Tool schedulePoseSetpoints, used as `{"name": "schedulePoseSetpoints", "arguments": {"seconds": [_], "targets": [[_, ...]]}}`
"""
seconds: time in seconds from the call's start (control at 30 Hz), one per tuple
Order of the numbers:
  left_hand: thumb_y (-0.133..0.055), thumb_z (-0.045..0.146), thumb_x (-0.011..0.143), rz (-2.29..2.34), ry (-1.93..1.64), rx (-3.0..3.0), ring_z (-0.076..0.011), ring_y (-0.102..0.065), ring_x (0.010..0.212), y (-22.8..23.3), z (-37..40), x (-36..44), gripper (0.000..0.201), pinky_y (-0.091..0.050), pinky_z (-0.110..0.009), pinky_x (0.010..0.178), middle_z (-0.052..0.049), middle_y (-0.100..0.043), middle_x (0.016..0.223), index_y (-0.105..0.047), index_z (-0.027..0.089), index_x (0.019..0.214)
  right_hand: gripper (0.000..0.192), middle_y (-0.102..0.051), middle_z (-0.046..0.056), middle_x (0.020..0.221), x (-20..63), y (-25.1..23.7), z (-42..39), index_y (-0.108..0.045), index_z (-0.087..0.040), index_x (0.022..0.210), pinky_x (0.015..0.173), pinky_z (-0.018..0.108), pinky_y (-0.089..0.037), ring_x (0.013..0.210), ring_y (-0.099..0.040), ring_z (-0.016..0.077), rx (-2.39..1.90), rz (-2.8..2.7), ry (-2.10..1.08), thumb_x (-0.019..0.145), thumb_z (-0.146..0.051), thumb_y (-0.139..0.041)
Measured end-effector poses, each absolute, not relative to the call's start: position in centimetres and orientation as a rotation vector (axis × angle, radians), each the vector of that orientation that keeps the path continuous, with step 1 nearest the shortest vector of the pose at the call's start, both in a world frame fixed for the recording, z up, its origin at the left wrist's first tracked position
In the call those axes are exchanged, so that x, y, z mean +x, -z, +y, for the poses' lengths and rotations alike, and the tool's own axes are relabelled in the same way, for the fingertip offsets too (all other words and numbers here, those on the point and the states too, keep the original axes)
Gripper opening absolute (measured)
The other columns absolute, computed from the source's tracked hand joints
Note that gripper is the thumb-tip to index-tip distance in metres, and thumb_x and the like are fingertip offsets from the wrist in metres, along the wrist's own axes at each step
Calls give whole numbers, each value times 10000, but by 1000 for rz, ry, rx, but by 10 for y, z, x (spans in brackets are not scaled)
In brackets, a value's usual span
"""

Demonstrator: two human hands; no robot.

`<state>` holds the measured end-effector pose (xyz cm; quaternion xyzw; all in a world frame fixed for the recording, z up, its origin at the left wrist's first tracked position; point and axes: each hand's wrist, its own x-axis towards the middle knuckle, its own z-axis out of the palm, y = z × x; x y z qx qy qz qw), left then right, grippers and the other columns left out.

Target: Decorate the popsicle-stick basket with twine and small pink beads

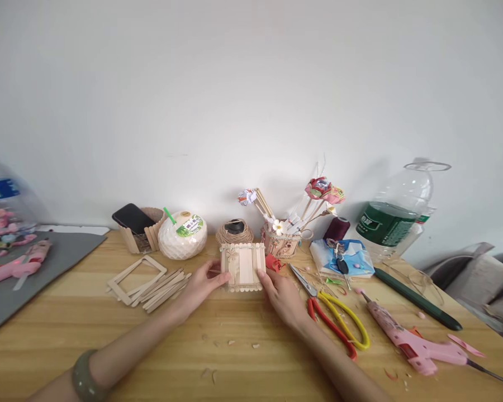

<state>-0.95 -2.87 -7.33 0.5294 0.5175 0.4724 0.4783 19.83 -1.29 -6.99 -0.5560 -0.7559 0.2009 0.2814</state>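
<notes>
Far left of the stick panel [245,268]: a bottle [0,190] with a blue label, then a pink glue gun [19,265] on a grey mat [71,268], the mat probably there to spare the wood. Nearer, but left of and behind the panel, a phone [133,218] leaned in a stick holder [129,241], kept upright by its walls. A white coconut [184,240] with a green straw stood back there too. Left of the panel, a stick frame [119,293] lay flat by loose sticks [165,290], bunched presumably for easy picking.

The left hand [207,279] gripped the panel's left edge, thumb in front, fingers mostly hidden behind. Panel upright-ish, striped face showing, likely held by its sides to keep that face uncovered; couldn't tell whether its bottom met the table. Twine [220,233] sat just behind it. The right hand [283,296] pinched the opposite edge, thumb in front, so the hold looked balanced.

Behind and right of the panel, a pot [280,245] propped up paper flowers [324,190]. Right of the panel: open scissors [314,291], a blue packet [324,259], a big clear bottle [385,223] and another glue gun [419,343], apparently parked within right-hand reach.
</notes>
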Motion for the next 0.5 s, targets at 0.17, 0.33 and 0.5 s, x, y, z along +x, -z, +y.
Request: {"name": "schedulePoseSetpoints", "arguments": {"seconds": [0.17, 0.33, 0.5], "targets": [[-658, 457, 695, 1284, -1152, 1272, -300, -585, 1020, 70, -34, -9, 498, -444, -394, 873, -129, -661, 1083, -584, 124, 1058, 541, -659, 45, 679, 200, 66, -16, -645, -207, 794, 585, 259, -388, 664, -610, 207, -1497, -2087, -606, 901, -555, -245], [-658, 454, 695, 1293, -1189, 1261, -289, -586, 1009, 71, -34, -11, 518, -450, -396, 870, -129, -633, 1131, -559, 138, 1094, 557, -633, 45, 650, 199, 67, -17, -624, -207, 754, 593, 273, -373, 643, -583, 208, -1499, -2102, -602, 906, -551, -213], [-655, 433, 703, 1259, -1268, 1281, -269, -539, 1089, 76, -32, -12, 545, -447, -386, 904, -125, -550, 1230, -493, 165, 1149, 538, -653, 48, 699, 199, 67, -17, -636, -208, 839, 625, 277, -389, 689, -599, 214, -1485, -2088, -618, 911, -532, -213]]}}
